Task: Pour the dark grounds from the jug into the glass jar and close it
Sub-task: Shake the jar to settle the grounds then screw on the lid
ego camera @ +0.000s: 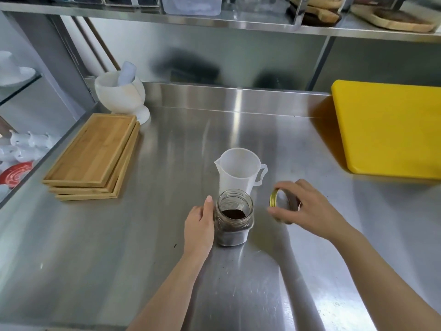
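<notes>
An open glass jar [235,217] stands on the steel counter [167,163] with dark grounds in its lower part. My left hand [199,225] rests against the jar's left side and grips it. Directly behind the jar stands a translucent plastic jug [239,172], upright, with its handle to the right; it looks empty. My right hand [301,204] is to the right of the jar, a little above the counter, and holds a gold-rimmed lid [278,199] tilted on edge. The lid is apart from the jar's mouth.
A stack of wooden trays [95,154] lies at the left. A white mortar with pestle [120,94] stands behind them. A yellow cutting board [389,130] lies at the right. A steel shelf [214,22] hangs overhead. A few dark specks dot the counter near its front.
</notes>
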Tool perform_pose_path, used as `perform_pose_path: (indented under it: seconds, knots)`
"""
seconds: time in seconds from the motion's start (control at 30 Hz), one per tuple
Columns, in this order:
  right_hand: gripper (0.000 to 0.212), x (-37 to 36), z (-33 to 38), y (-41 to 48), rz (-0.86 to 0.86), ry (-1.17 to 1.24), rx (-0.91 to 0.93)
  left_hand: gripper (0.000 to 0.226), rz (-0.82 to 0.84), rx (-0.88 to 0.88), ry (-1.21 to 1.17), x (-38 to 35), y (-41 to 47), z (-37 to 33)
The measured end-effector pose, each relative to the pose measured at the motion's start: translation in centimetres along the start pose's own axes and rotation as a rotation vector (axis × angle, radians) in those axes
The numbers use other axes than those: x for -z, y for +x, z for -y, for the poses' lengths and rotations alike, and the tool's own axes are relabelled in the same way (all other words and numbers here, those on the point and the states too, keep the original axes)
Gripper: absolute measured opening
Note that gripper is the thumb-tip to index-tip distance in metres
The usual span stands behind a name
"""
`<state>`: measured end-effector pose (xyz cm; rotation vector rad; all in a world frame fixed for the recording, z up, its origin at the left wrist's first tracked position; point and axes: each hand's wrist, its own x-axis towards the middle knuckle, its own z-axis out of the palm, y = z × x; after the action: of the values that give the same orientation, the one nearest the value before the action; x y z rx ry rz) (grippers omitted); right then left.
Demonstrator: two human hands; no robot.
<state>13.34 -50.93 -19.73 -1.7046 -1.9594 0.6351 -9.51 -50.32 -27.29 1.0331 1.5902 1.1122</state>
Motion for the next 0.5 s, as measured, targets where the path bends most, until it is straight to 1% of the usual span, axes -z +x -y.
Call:
perform_pose_path:
  seconds: [0.07,0.17,0.23,0.33,0.4,0.5]
  knots:
    - [0.041,0.4,1.3,0.6,-0.053,0.041,0.033,0.051,-0.008,-0.004,-0.001,0.0,0.0,0.0]
    - [0.048,0.5,3.0,1.1,-0.11,0.119,0.052,0.05,-0.024,-0.008,0.015,0.0,-0.1,-0.1]
    - [0.052,0.3,4.0,1.1,-0.142,0.219,0.061,0.05,-0.03,-0.019,0.034,0.0,-0.2,-0.2]
    - [0.048,-0.3,5.3,1.2,-0.165,0.355,0.135,0.05,-0.049,-0.039,0.079,0.1,-0.3,-0.4]
    - [0.043,-1.0,6.0,1.3,-0.147,0.373,0.157,0.05,-0.037,-0.059,0.101,0.2,-0.3,-0.5]
    - [0.043,-2.2,6.6,1.2,-0.067,0.316,0.163,0.051,-0.019,-0.062,0.097,0.3,-0.3,-0.5]
